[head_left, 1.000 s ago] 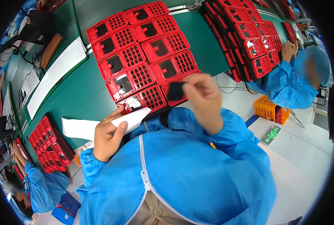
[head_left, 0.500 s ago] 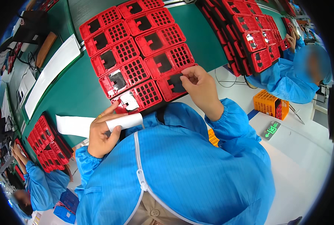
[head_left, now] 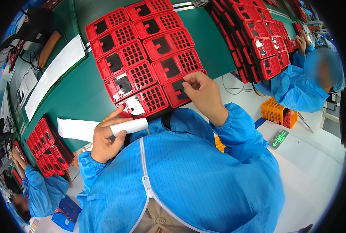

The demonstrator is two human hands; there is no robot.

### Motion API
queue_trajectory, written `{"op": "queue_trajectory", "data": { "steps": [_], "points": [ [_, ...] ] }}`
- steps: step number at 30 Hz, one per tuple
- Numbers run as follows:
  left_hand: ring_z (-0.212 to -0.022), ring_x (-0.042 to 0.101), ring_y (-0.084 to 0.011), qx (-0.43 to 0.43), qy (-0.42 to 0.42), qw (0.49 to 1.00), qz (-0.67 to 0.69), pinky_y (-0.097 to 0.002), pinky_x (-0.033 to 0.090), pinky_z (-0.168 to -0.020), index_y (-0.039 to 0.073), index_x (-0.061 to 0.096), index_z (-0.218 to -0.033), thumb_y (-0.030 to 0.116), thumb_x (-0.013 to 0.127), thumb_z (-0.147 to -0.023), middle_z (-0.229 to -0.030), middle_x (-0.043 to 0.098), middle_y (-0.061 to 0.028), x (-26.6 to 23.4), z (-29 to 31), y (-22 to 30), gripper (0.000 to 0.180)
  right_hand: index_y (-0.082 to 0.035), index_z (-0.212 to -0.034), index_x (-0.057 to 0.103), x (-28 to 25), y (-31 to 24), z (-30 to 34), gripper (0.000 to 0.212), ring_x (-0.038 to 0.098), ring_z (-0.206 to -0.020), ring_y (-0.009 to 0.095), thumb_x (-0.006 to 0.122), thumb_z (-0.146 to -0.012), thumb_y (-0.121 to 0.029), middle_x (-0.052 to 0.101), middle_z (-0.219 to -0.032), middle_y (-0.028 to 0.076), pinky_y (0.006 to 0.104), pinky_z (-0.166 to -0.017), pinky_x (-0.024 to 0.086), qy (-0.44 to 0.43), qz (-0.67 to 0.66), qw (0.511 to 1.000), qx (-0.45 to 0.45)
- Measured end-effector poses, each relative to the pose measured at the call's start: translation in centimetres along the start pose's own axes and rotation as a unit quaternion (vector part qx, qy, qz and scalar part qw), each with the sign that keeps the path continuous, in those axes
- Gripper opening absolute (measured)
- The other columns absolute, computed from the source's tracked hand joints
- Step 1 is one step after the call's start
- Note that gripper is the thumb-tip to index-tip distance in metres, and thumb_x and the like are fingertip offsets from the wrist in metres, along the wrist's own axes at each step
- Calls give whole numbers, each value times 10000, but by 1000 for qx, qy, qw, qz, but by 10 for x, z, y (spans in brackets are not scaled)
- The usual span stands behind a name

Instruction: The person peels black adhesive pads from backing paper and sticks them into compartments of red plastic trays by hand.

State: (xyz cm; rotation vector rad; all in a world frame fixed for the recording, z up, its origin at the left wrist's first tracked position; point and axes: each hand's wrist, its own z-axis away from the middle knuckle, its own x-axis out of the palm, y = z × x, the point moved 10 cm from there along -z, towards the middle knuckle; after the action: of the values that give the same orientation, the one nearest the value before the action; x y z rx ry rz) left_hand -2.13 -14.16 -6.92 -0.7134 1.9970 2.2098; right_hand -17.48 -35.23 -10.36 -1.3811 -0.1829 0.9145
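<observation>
My left hand (head_left: 104, 140) holds a white paper roll (head_left: 131, 126) between thumb and fingers. A loose strip (head_left: 76, 129) runs from it to the left over the table. One fingertip of that hand reaches the corner of the nearest left red plastic panel (head_left: 122, 111), which has a shiny patch beside its grid of holes. Over the nearest right red panel (head_left: 168, 91), with a dark patch on it, my right hand (head_left: 204, 95) is closed in a pinch. Whatever lies between those fingertips, if anything, cannot be made out. More red panels (head_left: 143, 58) lie in two columns beyond.
Stacked red panels (head_left: 272, 66) stand at the right, beside a co-worker in blue (head_left: 293, 85). Another stack (head_left: 44, 141) is at the left by a second co-worker (head_left: 44, 192). A white sheet (head_left: 56, 77) lies on the green table (head_left: 79, 97). An orange crate (head_left: 274, 110) sits lower right.
My right hand has shifted slightly left over the near right panel, still pinched. The left hand and the paper roll stay in place. The whole view has tilted a little.
</observation>
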Motion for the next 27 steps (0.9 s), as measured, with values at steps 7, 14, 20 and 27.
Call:
{"op": "queue_trajectory", "data": {
  "steps": [7,14,20,27],
  "points": [
    [-1211,481,-377,-4,-2,1000,-6,-456,362,-1005,9,691,-954,84,567,-800,-995,675,-134,0,-2,-1,212,20,-965,623,-3,-4,3,150,567,-708,97,625,-820,-13,602,-806,45,230,-621,473,20,53,997,-42],
    [-1208,484,-377,1,3,1000,-12,-457,359,-1008,7,691,-953,89,570,-801,-1002,673,-135,-1,-1,-1,211,0,-981,647,-4,-32,13,187,570,-704,187,601,-800,11,579,-863,86,266,-597,454,43,150,971,-184],
    [-1206,486,-373,11,7,1000,-16,-452,360,-1006,7,687,-963,94,573,-802,-1003,673,-130,-4,-1,0,216,-24,-950,661,-5,-48,28,212,521,-816,287,595,-749,-9,569,-882,97,356,-687,459,90,255,927,-258],
    [-1196,498,-362,23,13,999,-24,-445,369,-999,10,687,-968,90,576,-801,-1009,672,-126,-6,0,2,216,-48,-958,670,-19,-40,27,304,512,-822,279,557,-695,56,552,-879,95,364,-690,449,87,244,931,-257]
  ]
}}
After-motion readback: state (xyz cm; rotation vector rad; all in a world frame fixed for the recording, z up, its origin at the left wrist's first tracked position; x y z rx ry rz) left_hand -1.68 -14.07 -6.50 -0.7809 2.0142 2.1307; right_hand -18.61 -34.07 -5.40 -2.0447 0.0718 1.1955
